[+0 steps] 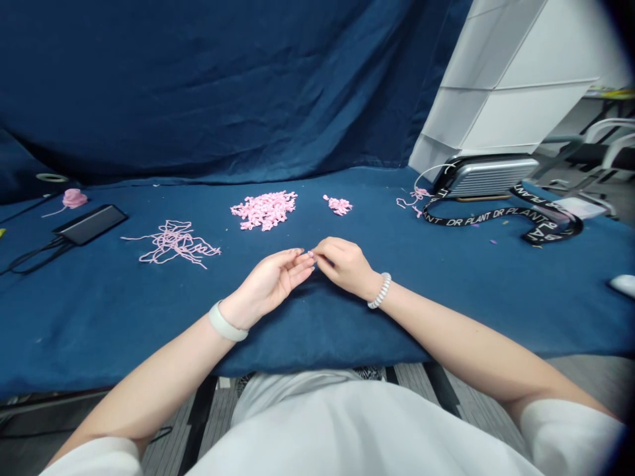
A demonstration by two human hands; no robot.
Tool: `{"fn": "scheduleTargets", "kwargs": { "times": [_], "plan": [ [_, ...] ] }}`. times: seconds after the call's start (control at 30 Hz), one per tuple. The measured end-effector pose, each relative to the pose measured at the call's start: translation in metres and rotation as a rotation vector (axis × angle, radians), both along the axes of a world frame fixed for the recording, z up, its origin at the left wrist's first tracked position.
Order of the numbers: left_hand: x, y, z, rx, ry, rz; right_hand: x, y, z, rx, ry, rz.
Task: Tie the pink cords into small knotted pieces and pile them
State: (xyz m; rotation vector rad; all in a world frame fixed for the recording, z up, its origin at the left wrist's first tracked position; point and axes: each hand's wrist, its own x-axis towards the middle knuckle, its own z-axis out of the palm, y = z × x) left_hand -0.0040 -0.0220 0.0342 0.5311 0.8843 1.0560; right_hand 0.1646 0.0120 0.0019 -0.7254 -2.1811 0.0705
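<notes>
My two hands meet fingertip to fingertip over the middle of the blue cloth-covered table (74, 317). My left hand (272, 281) lies palm up with its fingers together and slightly curled. My right hand (342, 263) is curled in a pinch against the left fingertips; a tiny pink bit shows between them, too small to name. Beyond the hands lies a pile of small pink pieces (264, 209), with a smaller pink cluster (339, 205) to its right. A loose tangle of pink yarn strands (173, 243) lies to the left.
A dark phone (90, 223) with a cable and a pink yarn ball (74, 198) lie at far left. At right are a silver case (483, 176), a black lettered strap (496, 215) and a white cabinet (501, 86). Blue cloth hangs behind.
</notes>
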Motion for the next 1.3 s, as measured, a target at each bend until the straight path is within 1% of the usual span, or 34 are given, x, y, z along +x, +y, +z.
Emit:
{"fn": "scheduleTargets", "kwargs": {
  "times": [0.07, 0.13, 0.2, 0.3, 0.37, 0.43, 0.5, 0.6, 0.7, 0.87, 1.0, 1.13, 1.23, 1.3],
  "plan": [
    [0.002, -0.002, -0.002, 0.061, 0.007, 0.009, -0.003, -0.002, 0.001, -0.108, 0.160, -0.001],
    [0.005, -0.005, -0.003, 0.146, 0.073, 0.011, -0.007, -0.005, 0.002, -0.250, 0.294, -0.002],
    [0.006, -0.007, -0.004, 0.245, 0.174, 0.027, -0.010, -0.007, 0.002, -0.445, 0.430, 0.020],
    [0.007, -0.010, -0.004, 0.351, 0.306, 0.056, -0.013, -0.007, 0.001, -0.746, 0.623, 0.101],
    [0.006, -0.010, -0.003, 0.412, 0.370, 0.063, -0.014, -0.006, 0.001, -0.870, 0.699, 0.152],
    [0.005, -0.011, -0.003, 0.495, 0.442, 0.083, -0.015, -0.007, 0.001, -0.939, 0.741, 0.189],
    [0.004, -0.013, -0.002, 0.573, 0.521, 0.101, -0.015, -0.008, 0.002, -0.982, 0.764, 0.225],
    [0.003, -0.014, 0.000, 0.630, 0.597, 0.095, -0.014, -0.009, 0.004, -0.998, 0.768, 0.254],
    [0.003, -0.014, 0.001, 0.637, 0.611, 0.074, -0.013, -0.009, 0.003, -1.005, 0.773, 0.274],
    [0.004, -0.014, 0.003, 0.619, 0.611, 0.077, -0.012, -0.007, 0.002, -1.035, 0.790, 0.310],
    [0.003, -0.015, 0.002, 0.679, 0.628, 0.056, -0.012, -0.007, 0.002, -1.047, 0.802, 0.292],
    [0.001, -0.014, 0.000, 0.733, 0.705, 0.062, -0.012, -0.009, 0.003, -1.035, 0.781, 0.288],
    [0.001, -0.013, -0.001, 0.724, 0.715, 0.080, -0.013, -0.009, 0.003, -1.039, 0.778, 0.282],
    [0.001, -0.012, -0.002, 0.692, 0.675, 0.085, -0.013, -0.009, 0.002, -1.054, 0.797, 0.285]
  ]
}}
